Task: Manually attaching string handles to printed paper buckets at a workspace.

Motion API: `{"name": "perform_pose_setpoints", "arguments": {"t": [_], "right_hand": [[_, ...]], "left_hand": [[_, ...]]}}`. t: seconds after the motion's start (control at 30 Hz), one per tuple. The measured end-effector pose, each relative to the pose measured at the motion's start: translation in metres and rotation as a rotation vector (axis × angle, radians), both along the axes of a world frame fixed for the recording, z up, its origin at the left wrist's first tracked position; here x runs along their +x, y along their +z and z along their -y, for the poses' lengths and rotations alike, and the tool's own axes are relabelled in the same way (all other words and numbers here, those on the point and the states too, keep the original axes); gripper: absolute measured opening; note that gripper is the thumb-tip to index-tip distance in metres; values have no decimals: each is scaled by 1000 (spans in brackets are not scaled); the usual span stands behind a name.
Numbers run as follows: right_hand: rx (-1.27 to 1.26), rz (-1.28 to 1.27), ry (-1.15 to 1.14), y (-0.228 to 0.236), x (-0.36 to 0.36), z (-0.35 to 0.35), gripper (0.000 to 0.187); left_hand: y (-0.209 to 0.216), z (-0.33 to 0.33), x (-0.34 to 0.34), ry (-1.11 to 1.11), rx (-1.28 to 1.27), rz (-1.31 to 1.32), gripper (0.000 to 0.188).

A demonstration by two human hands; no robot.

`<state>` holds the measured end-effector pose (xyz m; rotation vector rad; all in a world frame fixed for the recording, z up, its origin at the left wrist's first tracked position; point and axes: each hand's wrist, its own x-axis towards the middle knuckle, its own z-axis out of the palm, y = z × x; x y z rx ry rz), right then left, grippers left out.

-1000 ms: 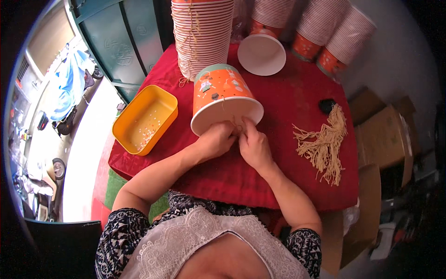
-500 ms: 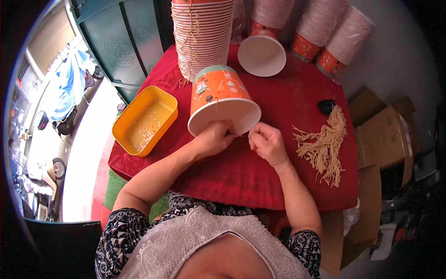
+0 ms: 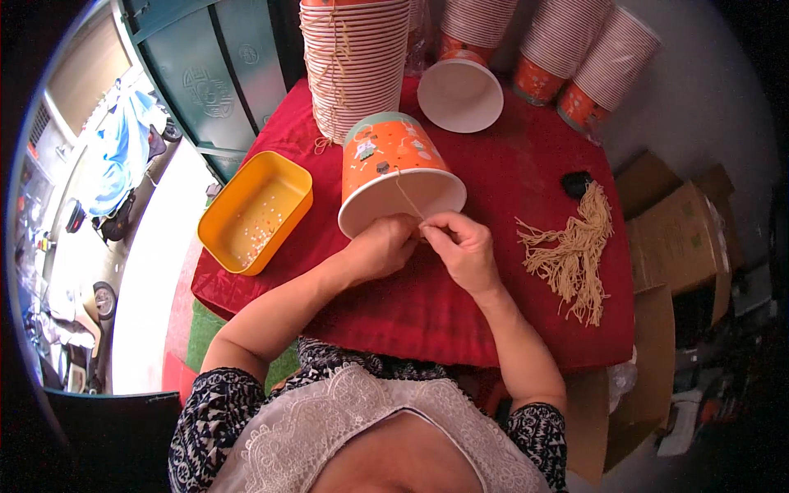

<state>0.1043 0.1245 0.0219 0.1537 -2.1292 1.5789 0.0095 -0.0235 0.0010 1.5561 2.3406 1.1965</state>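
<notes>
Both hands: left hand [image 3: 382, 246] and right hand [image 3: 465, 248] pinched together on twine [image 3: 405, 196]
Orange paper bucket [image 3: 394, 146]: kinda tipped from here, twine running to it

no readable text, embossed emblem [image 3: 207, 92] on green door [image 3: 175, 57]

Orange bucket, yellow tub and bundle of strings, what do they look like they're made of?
Orange bucket: probably paperboard, smooth and printed, with a thick white rim.
Yellow tub: likely plastic, with a slight sheen, even colour and rounded corners.
String bundle: matte plant-like fibre, judging by its beige, loose strands; cotton or jute, can't tell.
</notes>
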Motion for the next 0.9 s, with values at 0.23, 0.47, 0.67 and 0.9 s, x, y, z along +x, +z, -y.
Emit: {"name": "perform_pose_setpoints", "arguments": {"t": [0.23,0.47,0.67,0.9], "right_hand": [[-409,141,218,25,23,-43,11],[-109,275,-74,17,14,-42,13],[389,-253,-299,22,16,-23,10],[608,-64,-63,-6,15,4,8]], "left_hand": [[19,4,-9,74,-163,562,12],[15,2,-8,135,-96,593,12],[18,-3,-4,214,-68,584,12],[9,-1,-8,185,-37,574,18]]}}
